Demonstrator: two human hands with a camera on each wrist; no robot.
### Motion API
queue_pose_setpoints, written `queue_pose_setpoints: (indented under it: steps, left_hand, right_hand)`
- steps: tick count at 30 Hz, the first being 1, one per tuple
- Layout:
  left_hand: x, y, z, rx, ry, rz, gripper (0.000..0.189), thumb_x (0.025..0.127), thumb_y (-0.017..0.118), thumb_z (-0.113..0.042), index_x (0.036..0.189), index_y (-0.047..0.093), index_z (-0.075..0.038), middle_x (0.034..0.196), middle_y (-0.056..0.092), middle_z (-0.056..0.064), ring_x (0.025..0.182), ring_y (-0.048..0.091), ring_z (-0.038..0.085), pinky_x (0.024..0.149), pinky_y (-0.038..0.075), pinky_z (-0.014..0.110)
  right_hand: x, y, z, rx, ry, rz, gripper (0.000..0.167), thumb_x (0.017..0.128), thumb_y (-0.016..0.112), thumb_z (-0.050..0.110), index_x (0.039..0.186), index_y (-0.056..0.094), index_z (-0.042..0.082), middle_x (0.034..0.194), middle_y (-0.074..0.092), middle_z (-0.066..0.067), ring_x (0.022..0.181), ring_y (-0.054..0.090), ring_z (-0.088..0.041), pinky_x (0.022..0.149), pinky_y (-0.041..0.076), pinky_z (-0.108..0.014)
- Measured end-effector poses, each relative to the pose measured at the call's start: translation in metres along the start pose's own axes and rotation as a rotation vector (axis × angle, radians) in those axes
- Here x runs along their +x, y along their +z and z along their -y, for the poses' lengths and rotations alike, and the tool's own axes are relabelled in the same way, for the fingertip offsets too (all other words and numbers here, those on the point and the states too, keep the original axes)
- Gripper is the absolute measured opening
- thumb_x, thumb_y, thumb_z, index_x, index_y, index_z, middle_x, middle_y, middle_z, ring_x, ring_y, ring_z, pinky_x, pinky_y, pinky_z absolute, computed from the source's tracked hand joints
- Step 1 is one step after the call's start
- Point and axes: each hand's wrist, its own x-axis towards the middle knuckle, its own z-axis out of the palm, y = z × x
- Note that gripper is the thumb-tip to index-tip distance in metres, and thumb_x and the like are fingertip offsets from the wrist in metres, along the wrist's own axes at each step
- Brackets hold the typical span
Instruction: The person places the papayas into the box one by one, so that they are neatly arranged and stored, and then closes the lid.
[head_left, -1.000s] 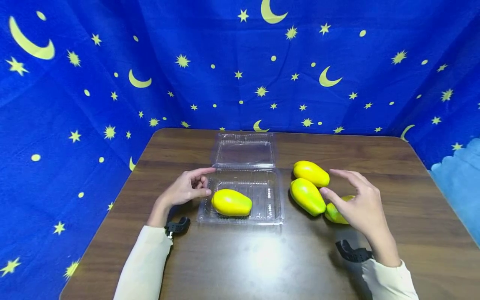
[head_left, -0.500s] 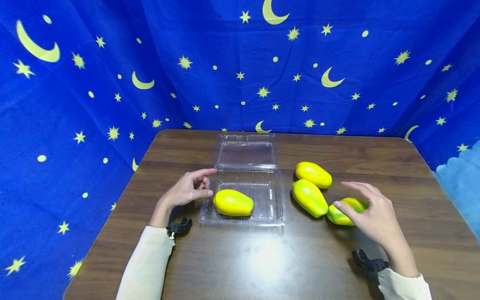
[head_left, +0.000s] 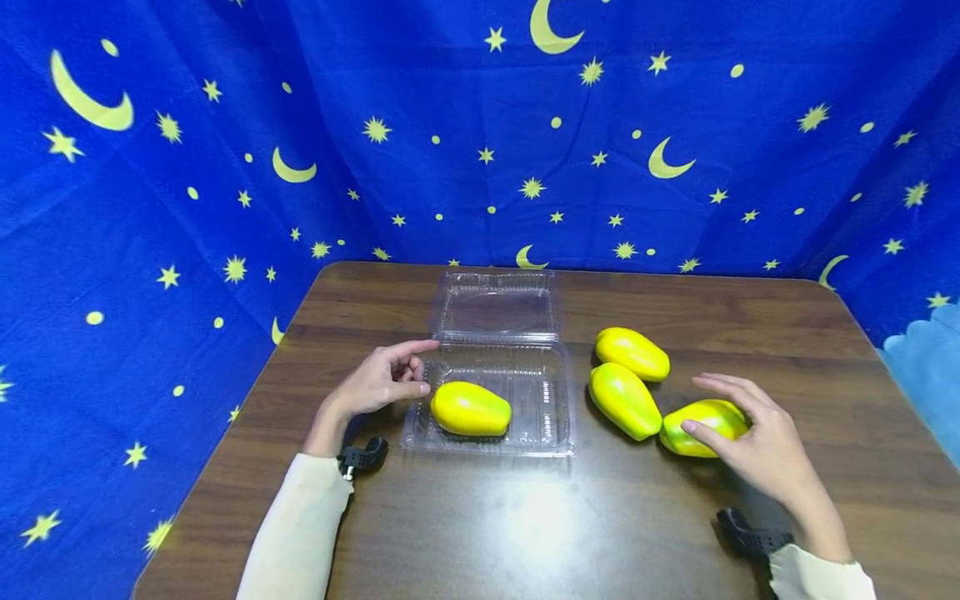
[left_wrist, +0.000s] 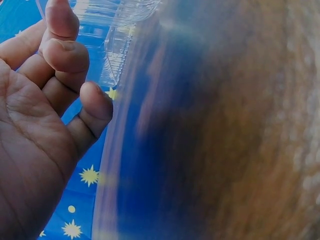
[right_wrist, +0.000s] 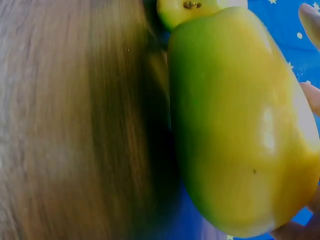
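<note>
In the head view my left hand (head_left: 378, 379) rests at the left rim of a clear plastic clamshell container (head_left: 555, 375), index finger straight, thumb tip beside the rim. Its other fingers are loosely curled, and its palm shows in the left wrist view. One yellow papaya (head_left: 471, 409) lies in the container's base. My right hand (head_left: 765, 437) is spread around a yellow-green papaya (head_left: 701, 423), its thumb overlapping the fruit's near side and the other fingers behind it. This papaya (right_wrist: 240, 120) fills much of the right wrist view, with fingertips along its right side.
Two more papayas, a rear one (head_left: 633, 353) and a nearer one (head_left: 624, 402), lie between the container and my right hand. The container's lid (head_left: 498, 312) is folded back flat on the wooden table (head_left: 450, 533). A blue star-patterned cloth (head_left: 420, 100) hangs behind the table.
My right hand has moved right and toward me, from beside the two left papayas to around the rightmost one. My left hand has stayed at the container's rim.
</note>
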Motion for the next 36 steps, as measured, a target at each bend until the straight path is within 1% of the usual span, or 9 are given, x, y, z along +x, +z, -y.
queue_pose_setpoints:
  steps: [7, 15, 18, 20, 24, 27, 29, 32, 36]
  left_hand:
    - [0.001, 0.001, -0.007, 0.006, 0.003, 0.003, 0.063, 0.087, 0.074, -0.001, 0.144, 0.049, 0.003, 0.086, 0.062, 0.013, 0.071, 0.05, 0.025, 0.063, 0.041, 0.024]
    - [0.001, 0.002, -0.005, 0.012, 0.009, -0.005, 0.063, 0.087, 0.075, -0.002, 0.144, 0.049, 0.003, 0.086, 0.061, 0.013, 0.071, 0.05, 0.021, 0.063, 0.041, 0.023]
    - [0.002, 0.003, -0.003, 0.013, 0.012, -0.005, 0.063, 0.087, 0.075, -0.004, 0.144, 0.049, 0.002, 0.086, 0.061, 0.013, 0.071, 0.049, 0.021, 0.062, 0.04, 0.023]
    - [0.002, 0.003, -0.002, 0.017, 0.008, -0.002, 0.063, 0.087, 0.075, -0.005, 0.145, 0.049, 0.002, 0.086, 0.061, 0.013, 0.071, 0.049, 0.021, 0.063, 0.04, 0.024]
    - [-0.003, 0.002, -0.001, 0.034, -0.022, -0.015, 0.064, 0.087, 0.075, -0.003, 0.145, 0.049, 0.001, 0.086, 0.061, 0.012, 0.071, 0.05, 0.021, 0.063, 0.041, 0.024]
    - [-0.007, 0.0, -0.002, 0.042, -0.036, -0.026, 0.064, 0.086, 0.075, -0.002, 0.145, 0.049, 0.001, 0.085, 0.06, 0.011, 0.071, 0.05, 0.022, 0.062, 0.041, 0.024]
    - [-0.007, 0.0, -0.002, 0.043, -0.029, -0.024, 0.063, 0.087, 0.075, -0.002, 0.145, 0.049, 0.001, 0.085, 0.06, 0.012, 0.072, 0.05, 0.023, 0.063, 0.041, 0.025]
    - [-0.004, 0.001, -0.003, 0.044, -0.019, -0.015, 0.064, 0.087, 0.075, -0.004, 0.145, 0.049, 0.001, 0.086, 0.06, 0.012, 0.073, 0.051, 0.023, 0.064, 0.042, 0.025]
    - [0.001, 0.003, -0.004, 0.043, -0.013, -0.007, 0.064, 0.087, 0.076, -0.006, 0.145, 0.049, 0.001, 0.086, 0.06, 0.012, 0.073, 0.05, 0.022, 0.064, 0.041, 0.024]
  right_hand:
    - [-0.004, -0.003, -0.006, -0.015, 0.028, 0.022, 0.066, 0.068, 0.093, 0.018, 0.129, 0.067, 0.017, 0.134, 0.062, -0.011, 0.123, 0.036, 0.022, 0.097, 0.023, 0.0]
    - [-0.006, -0.008, -0.011, -0.023, 0.098, 0.102, 0.072, 0.068, 0.094, 0.027, 0.133, 0.064, 0.019, 0.14, 0.057, -0.009, 0.122, 0.032, 0.022, 0.093, 0.021, 0.0]
    - [-0.007, -0.009, -0.01, -0.034, 0.107, 0.126, 0.072, 0.068, 0.094, 0.029, 0.133, 0.064, 0.019, 0.14, 0.057, -0.008, 0.123, 0.038, 0.013, 0.092, 0.023, -0.002]
    - [-0.007, -0.011, -0.009, -0.048, 0.119, 0.141, 0.073, 0.068, 0.094, 0.031, 0.132, 0.064, 0.019, 0.139, 0.057, -0.008, 0.125, 0.045, -0.001, 0.093, 0.028, -0.01]
    - [-0.005, -0.009, -0.008, -0.058, 0.14, 0.198, 0.074, 0.069, 0.093, 0.036, 0.134, 0.063, 0.015, 0.14, 0.056, -0.012, 0.124, 0.05, -0.033, 0.097, 0.04, -0.043]
    - [-0.003, -0.007, -0.007, -0.047, 0.15, 0.231, 0.074, 0.071, 0.091, 0.039, 0.134, 0.062, 0.012, 0.141, 0.054, -0.016, 0.126, 0.049, -0.043, 0.093, 0.04, -0.064]
    - [-0.003, -0.006, -0.007, -0.044, 0.16, 0.233, 0.074, 0.071, 0.091, 0.039, 0.133, 0.062, 0.012, 0.141, 0.053, -0.016, 0.127, 0.049, -0.043, 0.093, 0.039, -0.065]
    - [-0.005, -0.007, -0.007, -0.045, 0.171, 0.221, 0.072, 0.069, 0.092, 0.038, 0.13, 0.064, 0.012, 0.14, 0.054, -0.015, 0.126, 0.05, -0.04, 0.093, 0.039, -0.058]
    - [-0.008, -0.011, -0.008, -0.067, 0.177, 0.205, 0.07, 0.069, 0.092, 0.038, 0.128, 0.065, 0.013, 0.137, 0.056, -0.013, 0.122, 0.051, -0.036, 0.09, 0.038, -0.041]
